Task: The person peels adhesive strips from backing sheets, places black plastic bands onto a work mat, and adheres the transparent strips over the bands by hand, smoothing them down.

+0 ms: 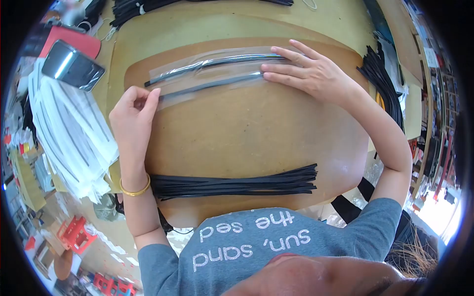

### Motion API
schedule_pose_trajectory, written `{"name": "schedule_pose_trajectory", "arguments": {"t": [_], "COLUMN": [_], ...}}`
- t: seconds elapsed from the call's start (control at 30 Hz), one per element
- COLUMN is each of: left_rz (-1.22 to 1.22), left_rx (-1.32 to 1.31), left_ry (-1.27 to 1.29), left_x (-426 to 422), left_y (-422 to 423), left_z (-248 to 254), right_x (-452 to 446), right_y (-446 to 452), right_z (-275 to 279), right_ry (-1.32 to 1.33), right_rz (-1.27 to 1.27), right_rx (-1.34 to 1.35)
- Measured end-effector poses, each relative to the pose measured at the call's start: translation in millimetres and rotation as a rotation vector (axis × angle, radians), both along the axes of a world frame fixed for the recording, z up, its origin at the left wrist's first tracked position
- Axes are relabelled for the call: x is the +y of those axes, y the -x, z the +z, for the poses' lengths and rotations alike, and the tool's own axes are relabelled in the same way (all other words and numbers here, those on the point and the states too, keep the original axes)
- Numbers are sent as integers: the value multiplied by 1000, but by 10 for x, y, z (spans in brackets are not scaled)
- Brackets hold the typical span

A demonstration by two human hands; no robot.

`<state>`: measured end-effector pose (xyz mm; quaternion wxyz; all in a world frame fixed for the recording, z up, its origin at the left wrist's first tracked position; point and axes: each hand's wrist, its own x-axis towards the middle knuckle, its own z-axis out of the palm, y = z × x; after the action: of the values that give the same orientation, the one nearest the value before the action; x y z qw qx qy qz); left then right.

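A clear plastic sleeve (217,70) lies across the far part of the brown board. Along its far side runs a black strip (173,77), and a second dark strip (212,85) lies nearer to me, seemingly under or inside the film. My left hand (135,113) pinches the sleeve's left end by the nearer strip, thumb and forefinger closed. At the right end, my right hand (313,73) rests flat with its fingers spread, the tips touching the sleeve and strips. A bundle of black strips (234,185) lies on the board close to my body.
The brown board (247,133) sits on a yellowish table. To the left are a pile of white sleeved strips (66,133), a phone (73,65) and a red item (89,42). More black strips (385,81) hang at the right, and another bundle (148,9) lies at the back.
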<state>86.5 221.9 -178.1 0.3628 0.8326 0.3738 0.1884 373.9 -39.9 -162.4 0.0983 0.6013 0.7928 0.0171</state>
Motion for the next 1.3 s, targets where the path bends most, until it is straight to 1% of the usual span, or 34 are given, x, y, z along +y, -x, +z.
{"name": "schedule_pose_trajectory", "arguments": {"t": [0.07,0.17,0.2,0.3,0.33,0.47,0.57,0.87,0.97,1.07,1.17,1.2,1.3], "left_rz": [8,-1,-6,-21,-35,-48,-64,-88,-134,-51,-42,-128,-513], "left_rx": [6,-31,-34,-14,-5,-8,-5,-3,101,89,51,-23,-209], "left_ry": [-51,-49,-67,-122,-149,-188,-266,-326,-425,-460,-236,-405,-551], "left_x": [-28,-40,-41,-48,-30,-28,-40,-67,-52,-14,185,238,137], "left_y": [-11,-6,-8,-13,-1,3,-21,-41,-41,-28,27,58,-114], "left_z": [18,9,11,26,-14,-60,-59,-81,-100,-30,-26,-90,-176], "right_x": [14,99,189,514,578,606,615,625,635,662,660,634,644], "right_y": [68,316,392,811,872,959,986,1015,1025,990,872,882,831], "right_z": [39,82,14,-116,-214,-329,-322,-323,-313,-327,-450,-454,-440], "right_ry": [5,-63,-153,-205,-195,-105,-134,-139,-151,-236,-199,-388,-629], "right_rz": [-14,-11,31,-23,19,-15,-22,-33,-36,-44,-273,-350,-282], "right_rx": [13,-54,-12,518,501,453,438,422,433,572,1151,1246,710]}}
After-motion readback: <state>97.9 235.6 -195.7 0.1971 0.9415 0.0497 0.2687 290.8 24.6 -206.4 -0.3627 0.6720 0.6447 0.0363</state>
